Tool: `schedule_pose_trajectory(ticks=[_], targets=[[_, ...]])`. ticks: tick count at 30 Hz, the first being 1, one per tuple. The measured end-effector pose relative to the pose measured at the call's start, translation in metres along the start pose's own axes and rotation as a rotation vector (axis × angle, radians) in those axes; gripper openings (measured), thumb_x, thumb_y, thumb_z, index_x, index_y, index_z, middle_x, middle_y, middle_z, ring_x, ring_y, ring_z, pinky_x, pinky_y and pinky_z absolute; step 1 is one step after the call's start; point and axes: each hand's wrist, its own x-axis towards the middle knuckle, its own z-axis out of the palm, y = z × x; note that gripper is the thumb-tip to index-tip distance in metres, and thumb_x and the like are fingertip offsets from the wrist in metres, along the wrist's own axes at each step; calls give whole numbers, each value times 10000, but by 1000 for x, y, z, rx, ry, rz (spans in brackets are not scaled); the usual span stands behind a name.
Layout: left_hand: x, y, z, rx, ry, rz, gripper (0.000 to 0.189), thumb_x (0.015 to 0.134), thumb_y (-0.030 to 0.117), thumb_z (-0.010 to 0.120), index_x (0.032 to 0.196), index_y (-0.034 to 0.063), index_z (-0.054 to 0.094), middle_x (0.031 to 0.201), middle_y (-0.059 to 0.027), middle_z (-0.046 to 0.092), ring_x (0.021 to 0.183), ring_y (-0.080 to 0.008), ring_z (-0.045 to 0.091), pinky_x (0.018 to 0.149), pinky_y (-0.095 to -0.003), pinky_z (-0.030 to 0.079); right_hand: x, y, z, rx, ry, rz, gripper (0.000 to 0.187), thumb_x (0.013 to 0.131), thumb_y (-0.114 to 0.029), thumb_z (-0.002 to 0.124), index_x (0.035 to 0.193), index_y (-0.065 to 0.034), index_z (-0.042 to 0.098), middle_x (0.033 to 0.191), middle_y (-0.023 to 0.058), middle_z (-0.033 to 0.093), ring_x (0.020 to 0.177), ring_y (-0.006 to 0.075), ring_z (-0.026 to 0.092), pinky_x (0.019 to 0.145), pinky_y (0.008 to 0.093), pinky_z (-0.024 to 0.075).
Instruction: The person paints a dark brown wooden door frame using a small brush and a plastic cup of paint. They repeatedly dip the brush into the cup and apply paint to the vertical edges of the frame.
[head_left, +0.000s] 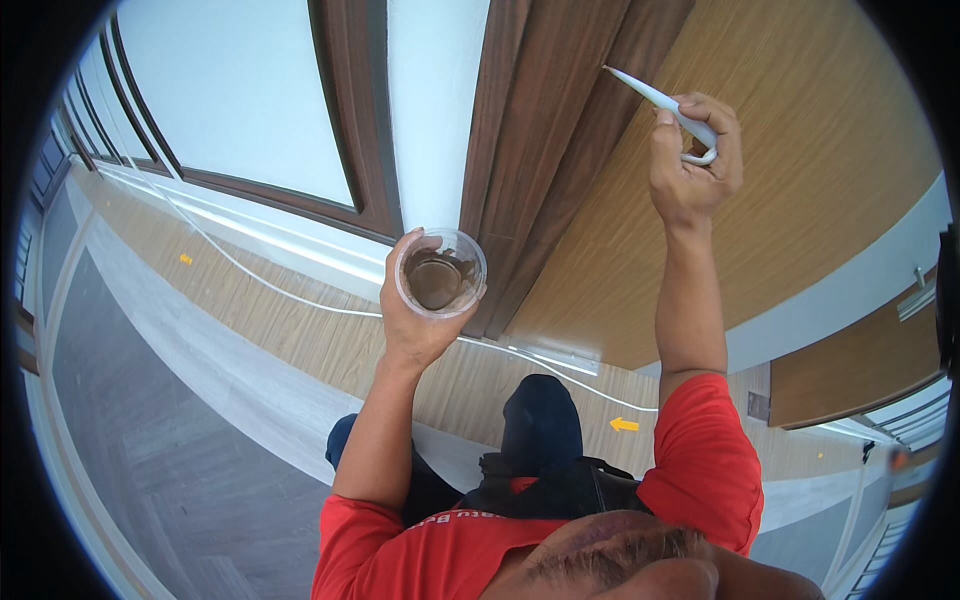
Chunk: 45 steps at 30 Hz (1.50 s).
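Observation:
In my left hand (412, 330) is a clear plastic cup (480, 259), its opening facing up. Brown paint or filler (436, 283) covers the cup's bottom, with smears up the inner wall. My right hand (697, 165) grips a slim white tapered tool (651, 93) between thumb and fingers; its rear end curls round in the palm. The tool's narrow tip, which looks brownish, lies over the dark brown wooden door frame (555, 135). Whether it touches the wood I cannot tell. Right of the frame is a lighter wood-grain door (780, 97).
A white cable (262, 285) runs along the wood-look floor (330, 337), passing below the door frame. Yellow arrow markers (624, 425) are on the floor. At left stands a white panel (232, 82) edged in dark wood. Another wooden door (855, 360) is at far right.

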Motion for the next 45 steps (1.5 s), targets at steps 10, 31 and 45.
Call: schedule_pose_trajectory(ticks=[10,31,45], targets=[[0,0,0,23,4,17,944,682,59,957,1471,2,441,1310,-139,607,1207,-249,627,1030,-372,545,3,1,-2,-57,-54,-66,181,847,68,719,1004,11,649,1008,133,685,847,174,687,730,280,581],[-1,-1,-1,-1,9,10,946,678,62,958,1470,7,443,1319,-136,602,1218,-250,622,1042,-379,535,2,-4,-2,-35,-82,-35,160,821,61,716,954,1,651,966,143,692,862,211,687,738,309,567],[0,2,-2,-6,7,6,945,680,56,956,1470,4,440,1311,-138,606,1218,-252,622,1044,-377,529,-1,-8,-3,-29,-100,-25,177,811,71,707,962,-7,658,951,132,691,858,217,690,748,302,570]])
